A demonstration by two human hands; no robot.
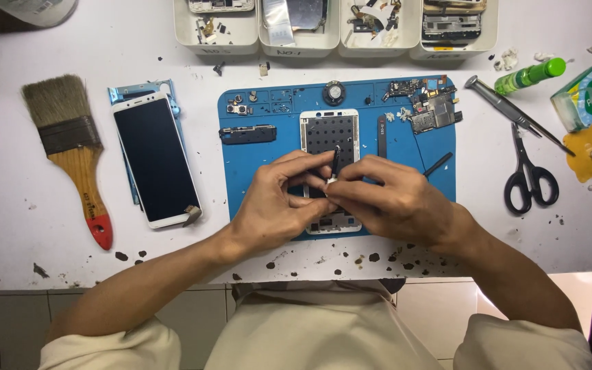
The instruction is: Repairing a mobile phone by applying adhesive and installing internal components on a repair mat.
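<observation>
- Two hands meet over one opened phone frame; items run from largest to smallest.
- Counter: white, speckled with dark marks, carrying everything below.
- Mat: blue, at the counter's middle, strewn with small parts and a circuit board.
- Trays: a row of white bins along the far edge, holding phone parts.
- Phone: whole, screen dark, well apart to the left of the mat, beside a brush.
- Frame: white, on the mat, long axis running away from the person; its near half lies under both hands.
- Left hand: fingers curled shut, pinching at the frame's middle, thumb against the right fingers.
- Right hand: closed on a thin dark tool, equally near the frame.
- Scissors: right of the mat, with tweezers just beyond.
- Tool: upright between the fingertips, its tip hidden where they meet over the frame.
</observation>
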